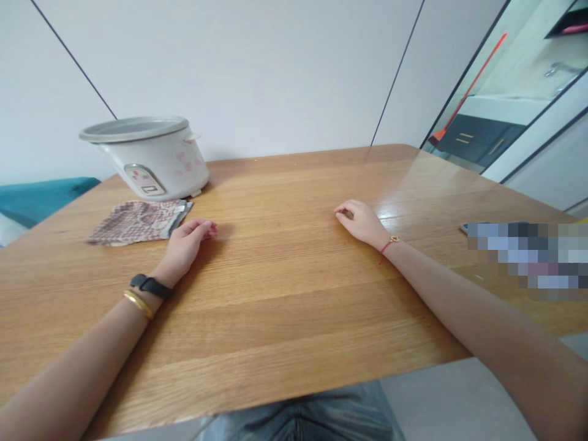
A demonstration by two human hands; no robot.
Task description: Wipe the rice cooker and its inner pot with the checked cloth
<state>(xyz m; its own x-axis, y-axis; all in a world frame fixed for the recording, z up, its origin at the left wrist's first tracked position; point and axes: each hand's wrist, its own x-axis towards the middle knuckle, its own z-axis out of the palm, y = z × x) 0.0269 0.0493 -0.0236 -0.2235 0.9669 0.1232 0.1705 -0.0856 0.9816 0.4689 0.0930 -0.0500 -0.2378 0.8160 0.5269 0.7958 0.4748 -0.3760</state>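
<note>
Handling seems not yet begun: left hand (185,242) and right hand (364,223) lie empty, loosely half-open, over the worktop (275,294), checked cloth (133,223) at the left's nine o'clock, open-topped rice cooker (168,168) at its eleven.

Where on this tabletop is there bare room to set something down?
The wooden table is bare between the left hand and right hand, and onward toward the white wall. Crowded: the left, where rice cooker, patterned cloth and left hand cluster; a pixelated patch lies at right.
</note>
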